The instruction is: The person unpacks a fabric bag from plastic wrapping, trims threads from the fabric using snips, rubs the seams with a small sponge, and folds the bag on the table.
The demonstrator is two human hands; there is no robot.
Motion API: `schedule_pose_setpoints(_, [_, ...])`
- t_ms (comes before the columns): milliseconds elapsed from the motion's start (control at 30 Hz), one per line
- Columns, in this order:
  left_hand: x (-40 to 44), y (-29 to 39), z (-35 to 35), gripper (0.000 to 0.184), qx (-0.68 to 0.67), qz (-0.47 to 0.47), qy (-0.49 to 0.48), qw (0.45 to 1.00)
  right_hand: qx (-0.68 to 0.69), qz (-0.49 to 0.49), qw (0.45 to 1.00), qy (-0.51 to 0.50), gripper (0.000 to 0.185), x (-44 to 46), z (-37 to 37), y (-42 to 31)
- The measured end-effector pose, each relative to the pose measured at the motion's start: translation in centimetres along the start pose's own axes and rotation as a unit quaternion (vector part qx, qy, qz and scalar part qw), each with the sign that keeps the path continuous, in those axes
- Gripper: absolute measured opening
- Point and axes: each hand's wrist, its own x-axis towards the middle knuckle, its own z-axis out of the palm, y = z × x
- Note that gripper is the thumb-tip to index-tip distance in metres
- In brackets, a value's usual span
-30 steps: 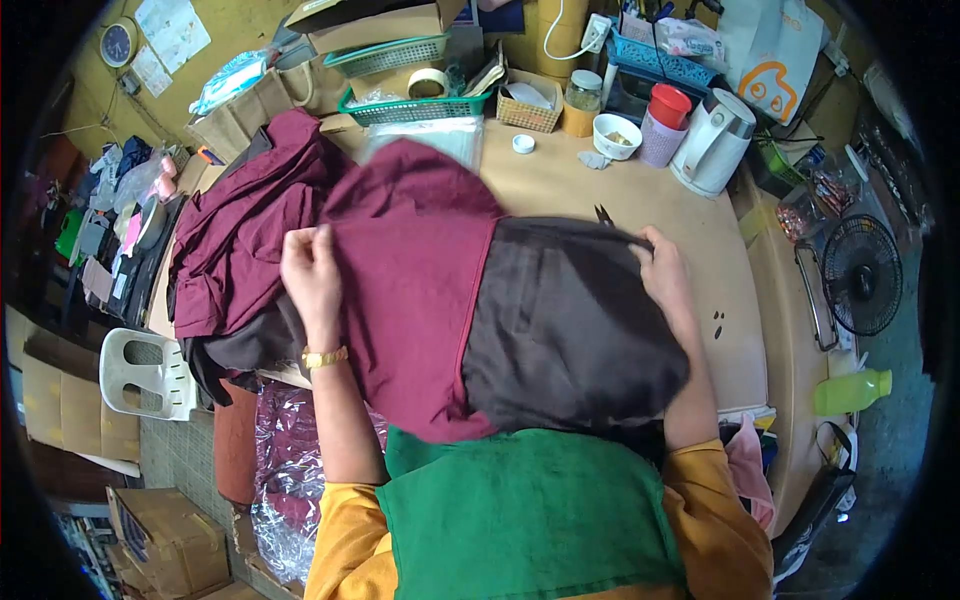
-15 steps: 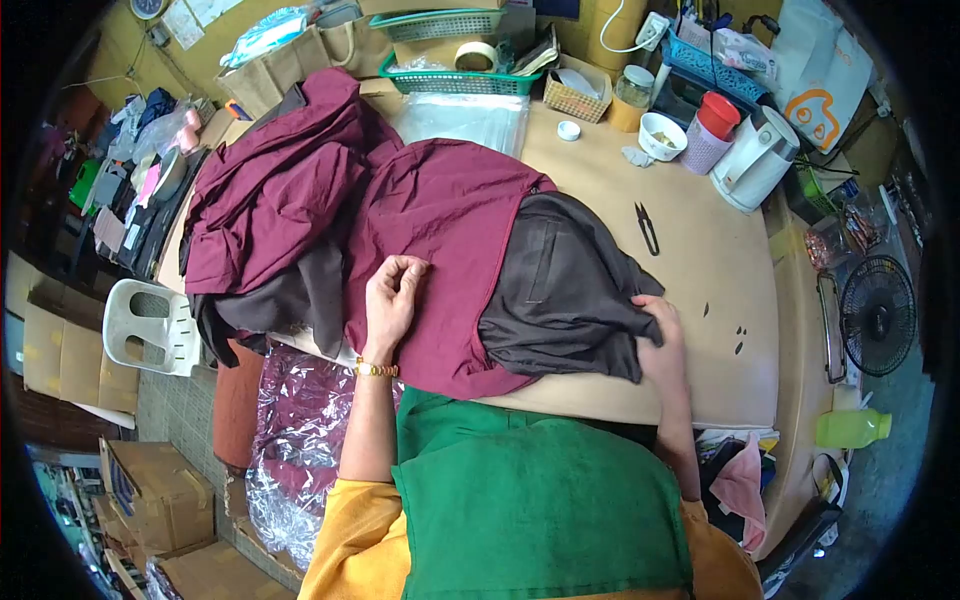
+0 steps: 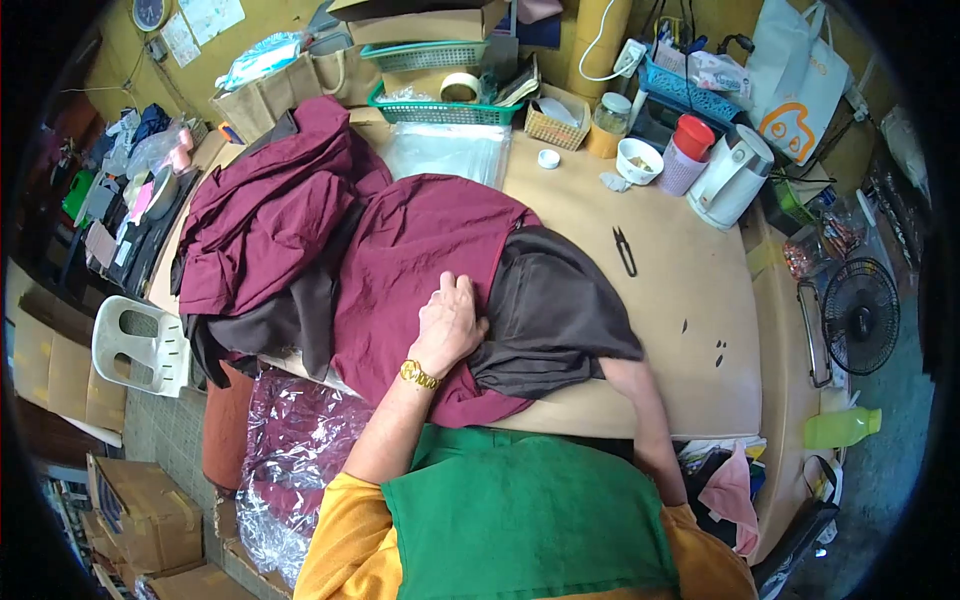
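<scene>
A maroon garment [image 3: 400,240] with a dark grey-brown lining [image 3: 550,290] lies spread across the table in front of me. My left hand [image 3: 450,322] rests palm down on the maroon cloth beside the seam where it meets the lining. Its fingers point away from me and the thumb sits apart, near the seam. At the lining's right end, my right hand [image 3: 622,374] has gone in under the dark cloth. The fabric hides its fingers, and only the back of the hand and wrist show. More bunched maroon cloth [image 3: 265,220] is heaped on the left.
Black thread snips [image 3: 625,252] lie right of the garment, with small dark scraps [image 3: 720,352] nearby. Along the back stand a green basket [image 3: 440,115], a white bowl [image 3: 638,160] and a kettle [image 3: 730,180]. A white plastic chair [image 3: 140,345] is at the left.
My left hand has moved right toward the seam and turned from a pinch to palm down. The right hand has slid leftward under the lining, whose right end is now folded over it.
</scene>
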Motion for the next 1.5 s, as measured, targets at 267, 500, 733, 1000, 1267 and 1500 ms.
schedule_pose_setpoints(267, [0.4, 3.1, -6.8, 0.012, -0.153, 0.038, 0.028, 0.987, 0.854, -0.042, 0.500, -0.136, 0.046, 0.6, -0.8, -4.9])
schedule_pose_setpoints(500, [-0.6, 10.1, -11.6, 0.008, -0.255, 0.347, -0.014, 0.902, 0.303, -0.256, 0.915, 0.075, 0.054, 4.9, 5.1, -14.3])
schedule_pose_setpoints(733, [-0.8, 8.7, -12.1, 0.006, -0.189, 0.342, 0.092, 0.916, 0.255, -0.249, 0.930, 0.086, 0.055, 6.4, 4.1, -14.0])
schedule_pose_setpoints(1000, [-2.9, 10.8, -8.5, 0.004, -0.084, 0.429, -0.066, 0.897, 0.199, -0.258, 0.939, 0.108, 0.056, 8.4, 4.6, -16.1])
schedule_pose_setpoints(1267, [-5.1, 9.2, -8.0, 0.006, -0.256, 0.411, -0.068, 0.872, 0.123, -0.243, 0.955, 0.113, 0.057, 13.3, 0.8, -16.3])
schedule_pose_setpoints(1500, [-3.1, 5.7, -10.6, 0.011, -0.271, 0.242, 0.197, 0.910, 0.091, -0.212, 0.971, 0.071, 0.057, 13.8, 0.4, -15.2])
